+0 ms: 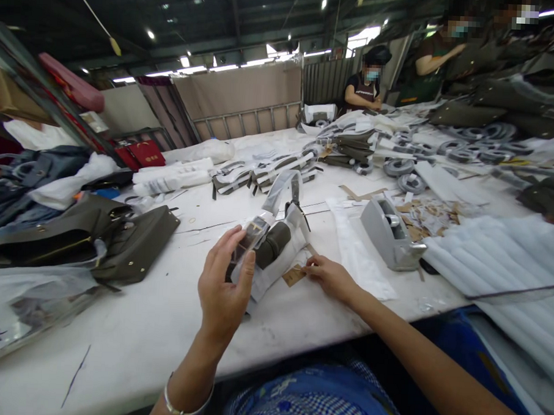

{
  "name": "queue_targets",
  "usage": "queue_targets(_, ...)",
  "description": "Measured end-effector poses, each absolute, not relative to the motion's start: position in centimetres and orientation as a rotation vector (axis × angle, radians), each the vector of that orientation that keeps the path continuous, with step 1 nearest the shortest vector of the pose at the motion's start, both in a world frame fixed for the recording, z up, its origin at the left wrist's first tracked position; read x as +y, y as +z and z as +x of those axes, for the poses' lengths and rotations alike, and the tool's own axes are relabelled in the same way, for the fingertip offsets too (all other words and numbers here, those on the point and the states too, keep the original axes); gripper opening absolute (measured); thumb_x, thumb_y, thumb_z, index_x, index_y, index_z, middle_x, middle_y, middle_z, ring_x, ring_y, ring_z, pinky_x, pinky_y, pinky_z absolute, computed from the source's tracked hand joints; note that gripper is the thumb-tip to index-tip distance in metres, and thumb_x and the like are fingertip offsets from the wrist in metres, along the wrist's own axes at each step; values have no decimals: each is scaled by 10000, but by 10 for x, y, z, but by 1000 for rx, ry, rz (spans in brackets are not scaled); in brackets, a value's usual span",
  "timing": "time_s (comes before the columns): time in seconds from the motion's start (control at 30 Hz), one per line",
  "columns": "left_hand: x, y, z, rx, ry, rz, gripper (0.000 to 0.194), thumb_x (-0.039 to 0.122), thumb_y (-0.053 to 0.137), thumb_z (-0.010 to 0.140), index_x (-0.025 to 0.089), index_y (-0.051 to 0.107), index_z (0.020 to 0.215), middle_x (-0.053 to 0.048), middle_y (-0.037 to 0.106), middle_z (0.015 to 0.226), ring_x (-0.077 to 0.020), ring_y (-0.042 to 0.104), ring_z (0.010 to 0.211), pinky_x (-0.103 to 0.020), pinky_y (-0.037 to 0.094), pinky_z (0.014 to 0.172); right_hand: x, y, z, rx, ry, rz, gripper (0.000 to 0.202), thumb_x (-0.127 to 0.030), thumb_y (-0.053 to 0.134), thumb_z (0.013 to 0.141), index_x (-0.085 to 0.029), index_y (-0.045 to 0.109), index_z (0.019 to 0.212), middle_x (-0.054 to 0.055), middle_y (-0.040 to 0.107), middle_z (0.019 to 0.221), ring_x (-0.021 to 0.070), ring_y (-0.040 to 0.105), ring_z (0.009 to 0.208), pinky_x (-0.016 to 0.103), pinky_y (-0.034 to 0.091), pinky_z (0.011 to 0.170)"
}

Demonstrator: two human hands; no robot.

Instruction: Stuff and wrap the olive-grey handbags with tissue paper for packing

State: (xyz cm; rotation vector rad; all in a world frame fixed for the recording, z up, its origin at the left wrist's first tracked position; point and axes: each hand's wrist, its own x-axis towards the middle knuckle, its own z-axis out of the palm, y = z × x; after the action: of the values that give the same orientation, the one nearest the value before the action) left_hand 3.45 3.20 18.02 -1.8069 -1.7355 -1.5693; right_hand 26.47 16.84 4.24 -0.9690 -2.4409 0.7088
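A small olive handbag [274,243], partly covered in white wrapping, lies on the table in front of me. Its strap [284,186], wrapped in clear film, loops up at the far end. My left hand [225,278] holds the near left side of the bag, thumb apart from the fingers, beside a film-covered buckle [256,227]. At the bag's right edge, my right hand [331,277] pinches a brown card tag [294,275] between thumb and fingertips. Part of the bag is hidden behind my left hand.
A grey tape dispenser [386,233] stands to the right, near scattered brown tags [426,217] and white foam sheets [508,260]. Larger olive bags [137,244] lie left. Wrapped straps [279,168] and rolled straps [411,183] cover the far side. Co-workers [365,89] are beyond.
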Motion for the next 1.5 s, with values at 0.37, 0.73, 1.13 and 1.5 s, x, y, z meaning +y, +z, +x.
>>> queue_targets(0.37,36,155,58,-1620,-1628,-2116,339,101,601,886,233,640,1197,-51,701,1166,-170,660,1069,-306,527,964,181,85,260,-2220,808,-906,177,-311,561,891,-218,711,882,66,693,1042,200,651,918,306,509,762)
queue_targets(0.73,97,170,87,-1854,-1818,-2537,232,341,680,864,211,717,1052,-45,714,966,-177,658,874,-265,531,734,161,193,253,-1782,1217,-664,190,-390,745,793,-201,739,813,78,675,1222,262,600,1180,434,428,1060)
queue_targets(1.13,103,191,85,-2085,-2360,-2342,260,419,678,847,186,770,918,-46,710,858,-154,640,740,-279,565,692,139,120,260,-1709,1522,-616,436,-443,682,869,-265,628,1264,64,618,1336,255,555,1261,455,414,1108)
queue_targets(1.5,102,190,99,-2048,-2503,-2222,245,403,702,829,191,770,933,-45,688,906,-156,655,796,-278,601,685,124,101,252,-1458,1400,-713,514,-327,749,792,-266,529,1252,85,604,1301,235,614,1158,423,529,984)
